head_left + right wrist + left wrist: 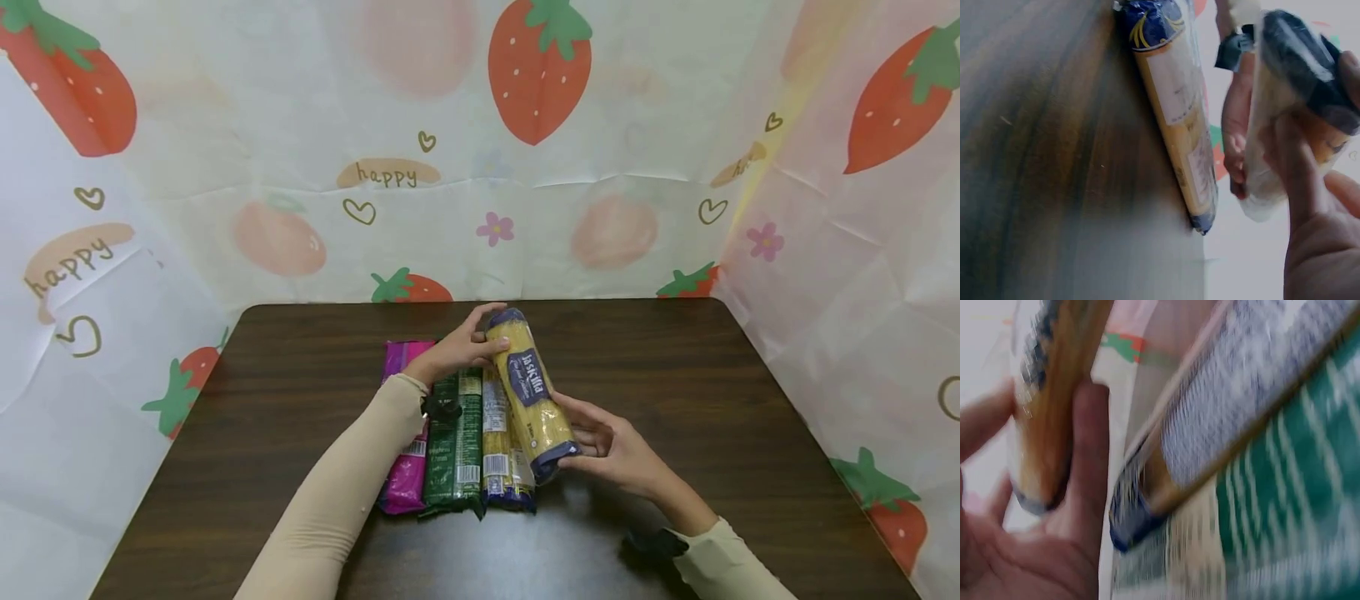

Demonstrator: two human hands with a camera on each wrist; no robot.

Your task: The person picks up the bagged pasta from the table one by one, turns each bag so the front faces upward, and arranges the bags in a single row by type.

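Observation:
Both hands hold a clear-wrapped yellow spaghetti pack [534, 408] with dark blue ends and a blue label, tilted above the table. At its far end, my left hand [456, 348] grips with the thumb across the front. My right hand [617, 446] holds the near end, fingers along the right side and thumb at the bottom. Below and left lies another yellow spaghetti pack [497, 437] with blue ends, partly covered by the held one. Beside it are a green spaghetti pack [456, 450] and a pink pack [405, 487], partly hidden by the left arm.
The dark wooden table [675, 367] meets a strawberry-printed sheet [525, 242] at the back, with more of it at both sides. A black band [442, 408] is on the left wrist. The left wrist view is blurred.

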